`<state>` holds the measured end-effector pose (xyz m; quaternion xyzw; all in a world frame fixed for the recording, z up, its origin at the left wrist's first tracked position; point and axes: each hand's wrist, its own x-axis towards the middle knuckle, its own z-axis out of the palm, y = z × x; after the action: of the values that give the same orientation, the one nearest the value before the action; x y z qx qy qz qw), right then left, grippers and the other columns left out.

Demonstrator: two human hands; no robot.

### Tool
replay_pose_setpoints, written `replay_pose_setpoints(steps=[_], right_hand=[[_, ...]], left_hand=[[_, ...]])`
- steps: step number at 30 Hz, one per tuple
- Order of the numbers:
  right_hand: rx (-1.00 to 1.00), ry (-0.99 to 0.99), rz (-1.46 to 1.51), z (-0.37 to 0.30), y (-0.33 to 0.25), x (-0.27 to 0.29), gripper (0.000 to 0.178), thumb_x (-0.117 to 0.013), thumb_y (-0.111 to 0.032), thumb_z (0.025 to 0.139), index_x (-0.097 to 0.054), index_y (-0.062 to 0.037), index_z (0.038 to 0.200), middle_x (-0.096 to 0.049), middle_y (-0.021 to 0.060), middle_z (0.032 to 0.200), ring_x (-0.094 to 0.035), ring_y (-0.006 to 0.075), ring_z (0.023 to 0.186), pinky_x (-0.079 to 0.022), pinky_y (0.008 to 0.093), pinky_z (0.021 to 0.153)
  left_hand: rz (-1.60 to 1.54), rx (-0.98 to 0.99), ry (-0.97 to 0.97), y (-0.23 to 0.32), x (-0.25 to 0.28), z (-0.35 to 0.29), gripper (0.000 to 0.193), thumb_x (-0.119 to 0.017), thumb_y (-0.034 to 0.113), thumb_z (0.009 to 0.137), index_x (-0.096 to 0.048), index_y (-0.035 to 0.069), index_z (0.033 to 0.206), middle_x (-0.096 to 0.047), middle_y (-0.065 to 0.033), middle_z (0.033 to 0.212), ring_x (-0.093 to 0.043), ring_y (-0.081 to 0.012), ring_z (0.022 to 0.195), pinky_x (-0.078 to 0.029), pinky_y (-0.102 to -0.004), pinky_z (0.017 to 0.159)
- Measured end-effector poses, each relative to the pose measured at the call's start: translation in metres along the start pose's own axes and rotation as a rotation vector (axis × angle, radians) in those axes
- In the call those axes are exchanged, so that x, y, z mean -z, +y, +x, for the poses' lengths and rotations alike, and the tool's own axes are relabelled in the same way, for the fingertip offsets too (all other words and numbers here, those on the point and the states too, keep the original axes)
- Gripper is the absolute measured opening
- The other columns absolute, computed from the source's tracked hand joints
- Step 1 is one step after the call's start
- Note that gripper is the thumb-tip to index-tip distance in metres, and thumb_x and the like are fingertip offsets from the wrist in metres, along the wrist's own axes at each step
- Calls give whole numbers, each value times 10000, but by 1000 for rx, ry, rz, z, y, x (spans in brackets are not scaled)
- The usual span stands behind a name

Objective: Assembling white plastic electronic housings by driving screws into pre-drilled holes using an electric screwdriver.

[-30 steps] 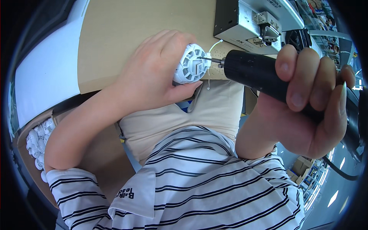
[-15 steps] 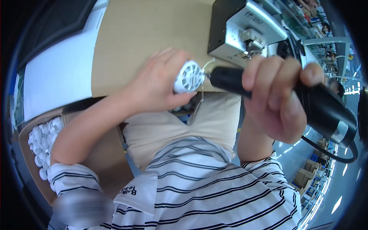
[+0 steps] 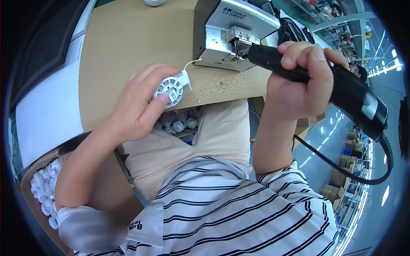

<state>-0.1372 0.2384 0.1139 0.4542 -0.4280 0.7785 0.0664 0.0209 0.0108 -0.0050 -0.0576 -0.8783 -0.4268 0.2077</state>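
In my left hand (image 3: 137,101) is a white round plastic part (image 3: 172,91) with a spoked, wheel-like face and a short side neck. Thin pale wires stick out of that neck. My thumb presses on the face while the fingers wrap behind it. My right hand (image 3: 304,81) grips a black electric screwdriver (image 3: 348,96), fingers closed round its barrel. Its front end is at the metal pickup of a silver and black screw feeder (image 3: 217,40); the tip itself is hidden there. The two hands are well apart.
A cardboard box (image 3: 106,187) at the left contains many white round parts (image 3: 45,187). More such parts (image 3: 179,124) lie below the table edge. Small specks (image 3: 226,85) are scattered on the brown tabletop (image 3: 128,38). The screwdriver's cable (image 3: 329,160) loops down at the right.
The screwdriver has left the white part and moved to the screw feeder. My left hand, still holding the part, has moved left and turned it. The view has shifted too.
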Motion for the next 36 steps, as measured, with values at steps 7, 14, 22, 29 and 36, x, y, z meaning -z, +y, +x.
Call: replay_pose_setpoints(steps=[7, 14, 22, 29, 36], right_hand=[[-55, 17, 19, -9, 4, -19, 221, -531, -25, 849, -604, -54, 1055, -522, 32, 644, -549, 171, 559, -528, 372, 672], [-59, 39, -53, -1, 14, -29, 193, -539, -22, 848, -599, -33, 1031, -519, 37, 641, -552, 178, 549, -534, 377, 657], [15, 199, -310, 11, 37, -31, 155, -550, -20, 856, -598, -27, 1004, -521, 40, 665, -555, 177, 556, -538, 382, 656], [-14, 165, -237, 10, 38, -19, 121, -572, -14, 853, -603, -37, 968, -511, 39, 637, -550, 167, 551, -534, 377, 653], [-162, 194, -243, 16, 31, -29, 133, -546, -26, 863, -620, -41, 972, -507, 33, 626, -528, 159, 533, -515, 363, 638]], left_hand=[[-82, 97, 71, -1, -3, -6, 292, -500, 132, 959, -580, 32, 1221, -614, -135, 1080, -556, -276, 887, -452, -350, 817], [-51, 101, 89, -1, -5, -7, 257, -528, 154, 969, -592, 23, 1181, -622, -121, 1020, -547, -257, 831, -450, -340, 779], [-48, 122, 108, -1, -6, -6, 243, -583, 141, 948, -602, 23, 1160, -626, -105, 978, -546, -226, 776, -455, -322, 729], [-94, 136, 142, -4, -8, -7, 239, -611, 137, 940, -601, 27, 1153, -627, -101, 970, -557, -217, 779, -459, -314, 722], [-104, 131, 159, -9, -4, -10, 242, -605, 178, 961, -597, 33, 1155, -628, -96, 973, -566, -223, 798, -467, -318, 745]])
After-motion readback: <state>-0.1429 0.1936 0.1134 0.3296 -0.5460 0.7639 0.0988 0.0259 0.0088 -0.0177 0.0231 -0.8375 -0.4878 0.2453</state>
